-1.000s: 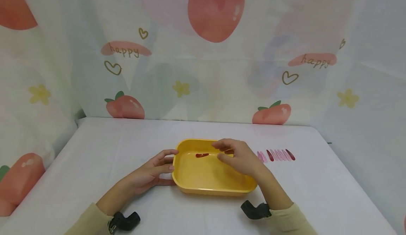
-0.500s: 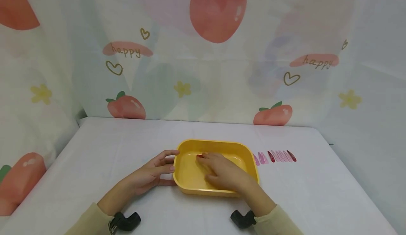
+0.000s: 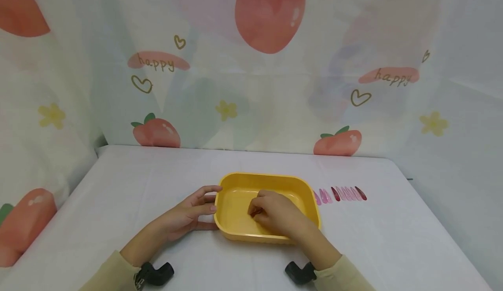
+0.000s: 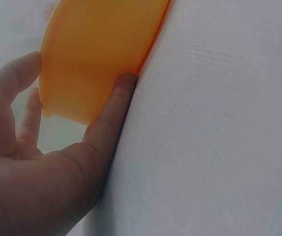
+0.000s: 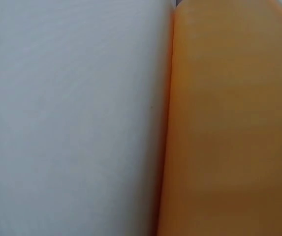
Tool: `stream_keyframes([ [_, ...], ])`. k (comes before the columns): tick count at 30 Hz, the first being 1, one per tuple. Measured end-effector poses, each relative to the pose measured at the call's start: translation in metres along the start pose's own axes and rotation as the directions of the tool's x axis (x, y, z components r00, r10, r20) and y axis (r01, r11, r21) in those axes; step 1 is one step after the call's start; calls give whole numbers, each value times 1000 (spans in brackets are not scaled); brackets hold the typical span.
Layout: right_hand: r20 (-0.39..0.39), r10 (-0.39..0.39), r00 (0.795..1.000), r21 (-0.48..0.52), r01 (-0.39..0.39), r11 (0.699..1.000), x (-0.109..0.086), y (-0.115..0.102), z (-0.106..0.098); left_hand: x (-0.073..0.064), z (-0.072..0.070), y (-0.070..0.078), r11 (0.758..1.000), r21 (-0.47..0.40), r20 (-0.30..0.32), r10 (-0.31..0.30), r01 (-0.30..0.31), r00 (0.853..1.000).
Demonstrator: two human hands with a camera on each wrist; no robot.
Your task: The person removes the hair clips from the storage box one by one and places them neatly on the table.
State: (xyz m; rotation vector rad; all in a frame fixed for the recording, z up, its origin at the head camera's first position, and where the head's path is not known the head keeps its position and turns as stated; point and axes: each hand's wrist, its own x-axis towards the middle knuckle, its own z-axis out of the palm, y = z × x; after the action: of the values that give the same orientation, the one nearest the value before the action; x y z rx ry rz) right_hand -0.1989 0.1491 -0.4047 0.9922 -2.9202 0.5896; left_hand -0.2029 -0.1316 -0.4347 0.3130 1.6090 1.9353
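In the head view a yellow plastic tray (image 3: 235, 221) stands on the white-covered table. My left hand (image 3: 188, 212) touches its left end with extended, spread fingers. In the left wrist view the thumb (image 4: 113, 110) lies along the tray's wall low by the cloth, and other fingertips meet its rim. My right hand (image 3: 273, 212) reaches inside the tray, fingers curled down at its middle. The red hair clip that lay in the tray is now hidden in these curled fingers. The right wrist view holds only the tray's outer wall (image 5: 229, 123) and cloth, no hand.
Right of the tray lies a row of pink hair clips (image 3: 347, 193) with dark red clips (image 3: 335, 194) among them. Several pink ones (image 3: 325, 196) lie close to the tray's right rim. A printed curtain (image 3: 251, 107) rises behind the table.
My right hand has come in from the tray's right side to the red clip, and its fingers have curled in, hiding the clip. The left hand stays at the tray's end.
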Motion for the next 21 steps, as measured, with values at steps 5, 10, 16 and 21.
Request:
stream_keyframes([
  [5, -27, -4, 1000, -40, 3, 999, 1, 1, 2, -1, 0, 1, 1000, 9, -4, -3, 3, 1000],
  [10, -73, 7, 997, -19, -8, 1000, 2, 2, 3, -2, -1, 1, 1000, 15, -7, -6, 6, 1000],
  [16, -84, 67, 994, 96, -59, 994, 3, 3, 1, -2, -1, 1, 1000, 16, -9, -7, 7, 1000],
  [21, -79, 98, 992, 235, -78, 969, 2, 6, -2, -1, 1, 1, 1000, 15, -13, -13, 13, 1000],
])
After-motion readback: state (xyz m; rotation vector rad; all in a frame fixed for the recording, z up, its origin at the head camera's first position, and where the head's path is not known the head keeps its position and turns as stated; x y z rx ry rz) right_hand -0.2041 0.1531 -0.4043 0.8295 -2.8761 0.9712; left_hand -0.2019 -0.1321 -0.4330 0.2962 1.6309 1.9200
